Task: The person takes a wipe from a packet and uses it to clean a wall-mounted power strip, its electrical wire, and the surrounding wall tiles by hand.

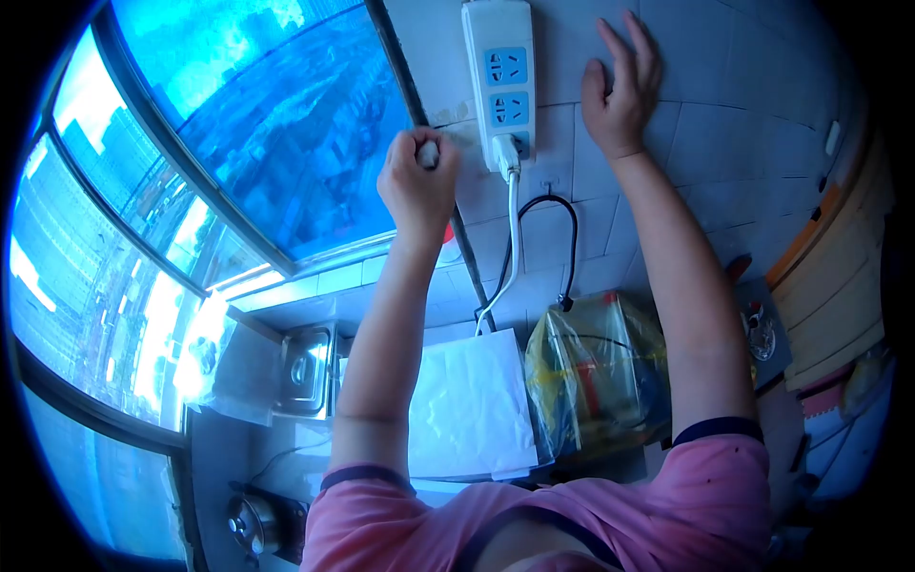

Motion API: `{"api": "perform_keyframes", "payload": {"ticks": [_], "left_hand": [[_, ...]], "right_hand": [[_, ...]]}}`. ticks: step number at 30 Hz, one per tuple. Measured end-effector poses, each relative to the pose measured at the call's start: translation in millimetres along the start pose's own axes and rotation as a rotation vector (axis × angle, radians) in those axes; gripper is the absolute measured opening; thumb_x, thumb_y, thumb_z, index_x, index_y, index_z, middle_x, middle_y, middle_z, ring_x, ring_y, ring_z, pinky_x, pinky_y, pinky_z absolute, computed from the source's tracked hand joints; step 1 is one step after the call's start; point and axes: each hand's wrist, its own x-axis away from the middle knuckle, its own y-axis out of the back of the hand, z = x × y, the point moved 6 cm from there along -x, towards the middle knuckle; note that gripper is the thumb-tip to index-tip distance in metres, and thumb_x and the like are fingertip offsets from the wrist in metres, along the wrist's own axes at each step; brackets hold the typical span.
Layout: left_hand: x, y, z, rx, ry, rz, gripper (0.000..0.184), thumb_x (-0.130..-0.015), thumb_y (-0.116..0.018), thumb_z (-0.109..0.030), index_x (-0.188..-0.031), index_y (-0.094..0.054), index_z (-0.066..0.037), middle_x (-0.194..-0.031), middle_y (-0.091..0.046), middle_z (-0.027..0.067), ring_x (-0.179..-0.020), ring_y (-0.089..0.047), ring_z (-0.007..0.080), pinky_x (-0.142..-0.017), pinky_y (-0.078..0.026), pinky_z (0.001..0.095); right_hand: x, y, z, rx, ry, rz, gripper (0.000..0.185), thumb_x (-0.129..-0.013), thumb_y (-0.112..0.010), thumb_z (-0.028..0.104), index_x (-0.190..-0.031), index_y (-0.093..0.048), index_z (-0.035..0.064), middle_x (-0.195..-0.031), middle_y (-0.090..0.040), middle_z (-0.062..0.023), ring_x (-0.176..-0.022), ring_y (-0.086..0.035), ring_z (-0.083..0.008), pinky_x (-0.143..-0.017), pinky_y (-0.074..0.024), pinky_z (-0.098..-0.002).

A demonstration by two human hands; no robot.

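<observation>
My left hand (416, 191) is raised beside the window frame, its fingers closed around a small whitish piece (429, 154). Only the end of that piece shows, so its kind is unclear. To the right, my right hand (621, 107) rests against the tiled wall (710, 143) with its fingers spread, holding nothing. Between the two hands a white power strip (499, 76) with blue socket faces hangs upright on the wall. A white plug (506, 154) sits in its lowest socket, and a white cord (513, 238) runs down from it.
A black cable (575, 238) loops below the strip. Lower down are a white-covered surface (467, 410), a yellowish plastic bag (596, 372) and a metal container (307, 367). A lidded pot (253, 522) stands lower left. The window (286, 124) fills the left side.
</observation>
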Motion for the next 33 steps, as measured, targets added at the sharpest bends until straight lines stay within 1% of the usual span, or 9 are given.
{"api": "perform_keyframes", "payload": {"ticks": [3,4,5,14,17,19,23,25,33], "left_hand": [[4.2,-1.3,0.6,0.014,-0.026,0.014,0.008,-0.076,-0.070,-0.007,-0.082,-0.065,-0.004,-0.074,-0.065,0.0114,-0.066,-0.065,0.0213,-0.063,-0.050,0.0301],[14.5,-2.1,-0.5,0.022,-0.043,0.018,0.010,-0.074,-0.070,-0.008,-0.078,-0.062,-0.007,-0.074,-0.063,0.0097,-0.066,-0.063,0.0290,-0.061,-0.050,0.0348],[21.9,-2.4,-4.1,-0.003,-0.158,0.037,0.010,-0.073,-0.071,-0.008,-0.077,-0.062,-0.008,-0.074,-0.063,0.0080,-0.067,-0.063,0.0281,-0.060,-0.050,0.0345],[13.0,-0.8,-4.4,-0.010,-0.129,0.014,0.008,-0.075,-0.070,-0.006,-0.080,-0.064,-0.005,-0.076,-0.064,0.0088,-0.067,-0.064,0.0256,-0.062,-0.050,0.0314],[13.4,-0.5,-2.2,0.005,-0.118,0.000,0.010,-0.072,-0.071,-0.008,-0.078,-0.063,-0.011,-0.076,-0.064,0.0051,-0.068,-0.064,0.0261,-0.059,-0.050,0.0337],[4.9,-2.2,-8.4,0.007,-0.145,0.055,0.008,-0.075,-0.070,-0.007,-0.081,-0.064,-0.006,-0.077,-0.065,0.0082,-0.067,-0.064,0.0252,-0.063,-0.051,0.0314],[0.3,-0.8,-11.4,-0.018,-0.142,0.067,0.008,-0.075,-0.070,-0.006,-0.081,-0.064,-0.006,-0.077,-0.065,0.0079,-0.068,-0.065,0.0253,-0.062,-0.051,0.0314],[-2.1,-1.8,-17.6,-0.035,-0.242,0.023,0.009,-0.074,-0.070,-0.005,-0.081,-0.064,-0.007,-0.078,-0.065,0.0076,-0.068,-0.065,0.0256,-0.062,-0.051,0.0312],[0.5,1.0,-15.6,-0.036,-0.245,0.001,0.010,-0.073,-0.070,-0.003,-0.080,-0.063,-0.007,-0.076,-0.064,0.0070,-0.068,-0.064,0.0263,-0.061,-0.051,0.0319]], "right_hand": [[-0.4,1.1,0.5,0.005,0.011,0.000,0.039,-0.084,-0.057,0.010,-0.123,-0.061,0.0106,-0.135,-0.049,-0.0125,-0.123,-0.047,-0.0315,-0.102,-0.0343,-0.0411],[-0.9,1.4,1.1,0.003,0.014,0.001,0.039,-0.084,-0.057,0.010,-0.123,-0.061,0.0106,-0.135,-0.049,-0.0125,-0.123,-0.047,-0.0315,-0.102,-0.0343,-0.0411],[-1.8,1.1,1.9,-0.008,0.010,0.003,0.039,-0.084,-0.057,0.009,-0.123,-0.060,0.0105,-0.136,-0.049,-0.0125,-0.123,-0.046,-0.0316,-0.102,-0.0343,-0.0411],[4.9,-4.3,-8.5,-0.018,-0.015,0.016,0.042,-0.080,-0.058,0.011,-0.122,-0.059,0.0112,-0.135,-0.047,-0.0141,-0.122,-0.046,-0.0354,-0.102,-0.0342,-0.0453],[4.3,-3.8,-7.8,-0.022,-0.003,0.015,0.041,-0.080,-0.057,0.011,-0.122,-0.059,0.0110,-0.134,-0.047,-0.0143,-0.122,-0.046,-0.0353,-0.101,-0.0341,-0.0455],[3.1,-4.1,-7.4,-0.021,0.005,0.009,0.041,-0.080,-0.057,0.010,-0.121,-0.059,0.0110,-0.134,-0.048,-0.0145,-0.121,-0.046,-0.0352,-0.101,-0.0342,-0.0457],[2.2,-4.9,-6.1,-0.015,-0.006,0.012,0.040,-0.080,-0.057,0.010,-0.121,-0.060,0.0095,-0.133,-0.048,-0.0146,-0.121,-0.046,-0.0350,-0.100,-0.0345,-0.0457],[2.2,-3.9,-5.6,-0.015,0.003,0.021,0.040,-0.080,-0.057,0.010,-0.120,-0.060,0.0089,-0.133,-0.048,-0.0145,-0.120,-0.046,-0.0350,-0.100,-0.0347,-0.0456],[1.9,-3.3,-5.9,-0.012,-0.004,0.022,0.039,-0.080,-0.057,0.010,-0.119,-0.060,0.0069,-0.133,-0.048,-0.0153,-0.122,-0.045,-0.0367,-0.102,-0.0340,-0.0463]]}}
